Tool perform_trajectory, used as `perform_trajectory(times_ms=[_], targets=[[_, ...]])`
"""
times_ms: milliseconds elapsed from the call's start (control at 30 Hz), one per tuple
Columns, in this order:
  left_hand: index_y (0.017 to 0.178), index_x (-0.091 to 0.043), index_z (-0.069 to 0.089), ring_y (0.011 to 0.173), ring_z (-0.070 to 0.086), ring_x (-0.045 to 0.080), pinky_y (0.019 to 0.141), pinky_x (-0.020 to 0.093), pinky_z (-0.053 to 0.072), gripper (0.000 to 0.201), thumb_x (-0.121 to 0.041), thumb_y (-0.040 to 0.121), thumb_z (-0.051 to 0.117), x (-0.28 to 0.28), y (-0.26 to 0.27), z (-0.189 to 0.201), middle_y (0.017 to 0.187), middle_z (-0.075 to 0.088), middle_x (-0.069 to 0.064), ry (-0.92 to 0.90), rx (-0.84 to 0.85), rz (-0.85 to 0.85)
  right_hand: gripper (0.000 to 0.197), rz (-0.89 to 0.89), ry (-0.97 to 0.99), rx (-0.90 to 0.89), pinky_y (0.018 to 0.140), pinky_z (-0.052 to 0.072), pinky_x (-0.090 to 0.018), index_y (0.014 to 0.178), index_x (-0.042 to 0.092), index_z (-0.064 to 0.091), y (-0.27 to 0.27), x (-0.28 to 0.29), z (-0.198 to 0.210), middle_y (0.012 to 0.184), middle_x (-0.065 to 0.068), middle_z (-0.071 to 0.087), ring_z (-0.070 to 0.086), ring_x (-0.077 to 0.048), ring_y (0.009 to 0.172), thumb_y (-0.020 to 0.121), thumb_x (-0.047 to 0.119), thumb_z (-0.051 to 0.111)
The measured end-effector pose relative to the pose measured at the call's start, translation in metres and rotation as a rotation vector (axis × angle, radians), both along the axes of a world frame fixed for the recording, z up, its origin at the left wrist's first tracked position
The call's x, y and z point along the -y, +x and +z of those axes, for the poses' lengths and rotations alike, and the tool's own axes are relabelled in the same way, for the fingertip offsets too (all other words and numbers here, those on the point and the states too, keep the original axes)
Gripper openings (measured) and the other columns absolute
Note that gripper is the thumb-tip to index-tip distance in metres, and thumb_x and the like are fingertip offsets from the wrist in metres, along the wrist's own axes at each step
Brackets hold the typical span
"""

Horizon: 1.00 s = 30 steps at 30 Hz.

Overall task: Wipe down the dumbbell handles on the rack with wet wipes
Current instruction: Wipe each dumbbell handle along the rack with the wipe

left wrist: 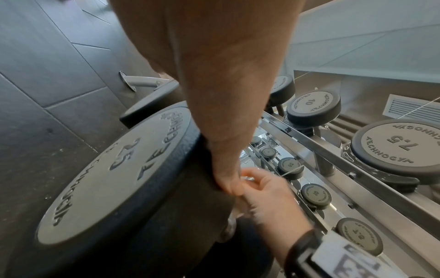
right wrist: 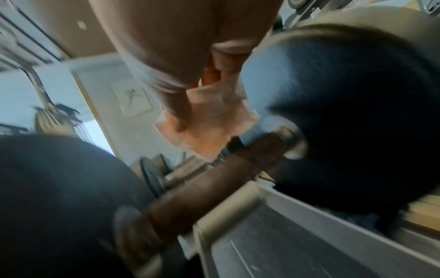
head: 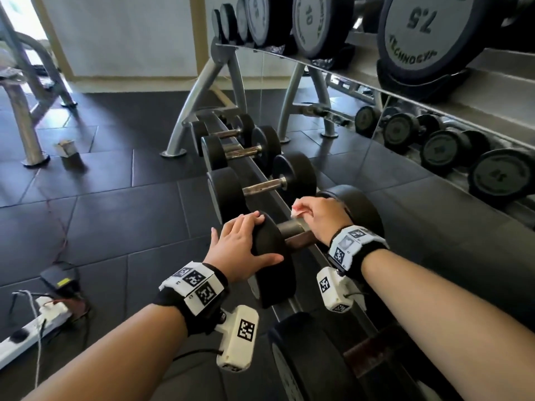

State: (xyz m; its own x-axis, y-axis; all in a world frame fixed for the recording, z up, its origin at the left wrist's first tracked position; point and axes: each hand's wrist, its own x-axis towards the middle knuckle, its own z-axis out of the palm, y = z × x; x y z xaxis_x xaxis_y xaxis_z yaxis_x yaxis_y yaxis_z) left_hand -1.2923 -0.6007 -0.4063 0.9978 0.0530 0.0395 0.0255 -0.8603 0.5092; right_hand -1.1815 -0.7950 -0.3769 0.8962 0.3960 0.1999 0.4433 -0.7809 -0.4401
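A black dumbbell marked 25 (head: pixel 272 256) lies on the lower rail of the rack (head: pixel 318 256); its metal handle (head: pixel 292 228) shows between the two heads. My left hand (head: pixel 240 241) rests flat over the near head, fingers spread across its top, thumb along the rim. My right hand (head: pixel 324 218) is over the handle's far end and pinches a crumpled pale wet wipe (head: pixel 299 211). In the right wrist view the wipe (right wrist: pixel 209 124) hangs from my fingers just above the brownish handle (right wrist: pixel 214 180). The left wrist view shows the head's face (left wrist: pixel 114 178) under my left hand (left wrist: pixel 223 169).
More dumbbells (head: pixel 260 186) line the lower rail farther away, and another sits nearer (head: pixel 304 357). The upper shelf (head: pixel 362 79) carries larger dumbbells (head: pixel 419 33). A mirror (head: pixel 445 151) backs the rack. On the floor lie a power strip (head: pixel 37 322), cables and a small box (head: pixel 66 147).
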Motion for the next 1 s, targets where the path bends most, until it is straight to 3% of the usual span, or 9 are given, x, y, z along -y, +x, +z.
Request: perform_trajectory(times_ms=[133, 200, 300, 433, 500, 600, 800, 900, 1000], targets=[[0.151, -0.038, 0.016, 0.148, 0.003, 0.012, 0.120, 0.058, -0.002, 0.098, -0.075, 0.072, 0.062, 0.001, -0.001, 0.000, 0.160, 0.015, -0.011, -0.006, 0.009, -0.002, 0.012, 0.012, -0.148, -0.157, 0.091, 0.048, -0.028, 0.096, 0.034, 0.075, -0.003, 0.007, -0.020, 0.103, 0.006, 0.074, 0.065, -0.017, 0.102, 0.089, 0.031, 0.066], [0.151, -0.038, 0.015, 0.148, 0.002, 0.011, 0.120, 0.058, -0.004, 0.098, -0.075, 0.073, 0.062, 0.001, -0.001, -0.001, 0.161, 0.015, -0.012, -0.008, 0.011, -0.002, 0.017, 0.038, -0.126, -0.191, 0.103, 0.041, -0.027, 0.103, 0.033, 0.076, -0.004, 0.010, -0.023, 0.122, 0.003, 0.069, 0.059, -0.018, 0.119, 0.088, 0.031, 0.070], [0.151, -0.039, 0.015, 0.149, -0.001, 0.010, 0.120, 0.057, -0.006, 0.097, -0.074, 0.073, 0.062, 0.000, -0.002, -0.002, 0.161, 0.014, -0.011, -0.019, 0.008, -0.005, 0.030, 0.094, -0.198, -0.198, 0.114, 0.026, -0.028, 0.121, 0.028, 0.069, -0.006, 0.010, -0.024, 0.149, -0.001, 0.048, 0.044, -0.021, 0.137, 0.091, 0.031, 0.068], [0.150, -0.039, 0.015, 0.148, -0.003, 0.007, 0.119, 0.060, -0.005, 0.097, -0.075, 0.073, 0.061, 0.000, 0.000, -0.002, 0.161, 0.013, -0.014, -0.022, 0.005, -0.015, 0.033, 0.141, -0.400, -0.135, 0.110, 0.035, -0.038, 0.131, 0.034, 0.061, -0.013, 0.002, -0.027, 0.139, 0.001, 0.058, 0.052, -0.024, 0.127, 0.101, 0.037, 0.047], [0.150, -0.040, 0.014, 0.147, -0.002, 0.006, 0.118, 0.062, -0.005, 0.097, -0.075, 0.072, 0.061, 0.000, 0.000, -0.003, 0.161, 0.013, -0.015, -0.024, 0.010, -0.018, 0.032, 0.205, -0.404, -0.131, 0.100, 0.042, -0.032, 0.128, 0.033, 0.062, -0.018, -0.007, -0.026, 0.127, -0.002, 0.065, 0.059, -0.025, 0.117, 0.102, 0.030, 0.045], [0.149, -0.041, 0.015, 0.147, -0.001, 0.007, 0.118, 0.063, -0.004, 0.097, -0.075, 0.072, 0.061, -0.001, 0.000, -0.004, 0.160, 0.015, -0.014, -0.038, 0.014, -0.014, 0.031, 0.290, -0.452, -0.120, 0.086, 0.038, -0.024, 0.125, 0.030, 0.064, -0.021, -0.010, -0.019, 0.118, -0.004, 0.068, 0.062, -0.024, 0.108, 0.099, 0.023, 0.050], [0.149, -0.041, 0.015, 0.147, -0.004, 0.006, 0.117, 0.064, -0.005, 0.094, -0.073, 0.074, 0.062, -0.001, -0.001, -0.002, 0.162, 0.012, -0.013, -0.057, 0.000, -0.020, 0.028, 0.004, -0.492, -0.136, 0.087, 0.046, -0.035, 0.121, 0.028, 0.060, -0.004, 0.018, -0.015, 0.114, -0.009, 0.066, 0.062, -0.032, 0.107, 0.099, 0.018, 0.045], [0.149, -0.040, 0.015, 0.148, -0.004, 0.008, 0.117, 0.063, -0.006, 0.093, -0.071, 0.075, 0.063, 0.001, -0.003, -0.001, 0.162, 0.012, -0.011, -0.063, -0.001, -0.011, 0.031, 0.071, -0.366, -0.172, 0.093, 0.047, -0.032, 0.124, 0.029, 0.064, -0.015, -0.004, -0.024, 0.122, -0.006, 0.067, 0.061, -0.028, 0.112, 0.101, 0.020, 0.045], [0.150, -0.040, 0.016, 0.148, -0.003, 0.007, 0.117, 0.064, -0.007, 0.093, -0.071, 0.076, 0.063, 0.001, -0.004, 0.001, 0.160, 0.013, -0.015, -0.052, 0.006, -0.013, 0.033, 0.199, -0.297, -0.257, 0.092, 0.039, -0.020, 0.128, 0.026, 0.064, -0.021, -0.014, -0.026, 0.126, -0.002, 0.066, 0.060, -0.021, 0.117, 0.100, 0.017, 0.049]])
